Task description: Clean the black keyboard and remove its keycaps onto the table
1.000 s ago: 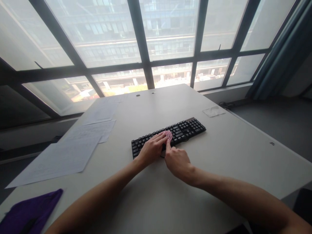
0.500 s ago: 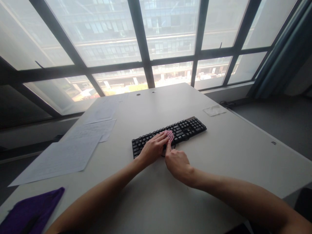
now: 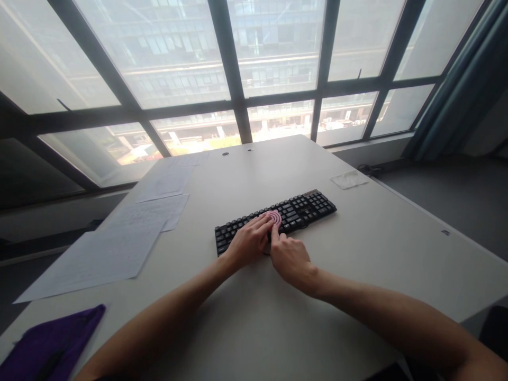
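A flat pink coil (image 3: 275,217), wound in a spiral, lies on the middle of a black keyboard (image 3: 315,203). My left hand (image 3: 248,238) lies flat over the keyboard's left part, its outstretched fingertips resting on the coil's left side. Against the lower edge of the coil is the index finger of my right hand (image 3: 291,259), pointing forward. That hand's other fingers are curled under; its thumb is hidden, and I cannot see what they hold, if anything. Some keys are covered by my hands.
The keyboard lies on a white table (image 3: 270,174). Loose printed papers (image 3: 107,254) spread along the left side, with a purple pouch (image 3: 55,344) nearer me. A small white tissue or packet (image 3: 350,180) lies towards the right edge. Windows rise behind the table.
My right hand has shifted slightly forward, its index finger now more bent against the coil. The visible part of the coil looks a little smaller. My left hand has hardly moved.
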`<state>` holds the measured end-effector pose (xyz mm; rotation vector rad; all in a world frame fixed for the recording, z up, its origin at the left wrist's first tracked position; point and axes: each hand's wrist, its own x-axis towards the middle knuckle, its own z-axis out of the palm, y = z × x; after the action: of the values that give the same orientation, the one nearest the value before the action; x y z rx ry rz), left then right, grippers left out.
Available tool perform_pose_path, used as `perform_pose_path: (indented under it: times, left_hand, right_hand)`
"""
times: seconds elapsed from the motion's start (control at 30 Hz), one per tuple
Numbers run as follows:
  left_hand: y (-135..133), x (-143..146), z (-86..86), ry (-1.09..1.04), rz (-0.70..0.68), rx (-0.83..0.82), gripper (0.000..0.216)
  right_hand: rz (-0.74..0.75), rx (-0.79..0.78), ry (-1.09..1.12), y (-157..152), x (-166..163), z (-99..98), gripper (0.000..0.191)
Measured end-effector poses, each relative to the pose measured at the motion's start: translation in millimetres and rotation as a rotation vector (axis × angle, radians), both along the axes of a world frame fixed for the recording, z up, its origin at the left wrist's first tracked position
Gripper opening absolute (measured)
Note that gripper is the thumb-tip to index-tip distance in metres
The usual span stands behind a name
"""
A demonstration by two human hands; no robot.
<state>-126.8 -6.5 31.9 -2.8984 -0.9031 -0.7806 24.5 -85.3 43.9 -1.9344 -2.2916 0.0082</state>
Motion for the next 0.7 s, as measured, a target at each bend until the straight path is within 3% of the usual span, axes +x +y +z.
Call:
perform_pose_path:
  times: [0.3,0.7]
  left_hand:
    - [3.0,0.8,4.5,-0.021,-0.046,-0.012,0.048]
    - [-1.6,2.5,1.5,-0.011,-0.008,0.009,0.048]
  right_hand:
    - [0.038,0.001,-0.024,3.9,2.7,0.2,0.064]
    - [0.010,0.071,-0.057,6.2,1.3,-1.8,0.047]
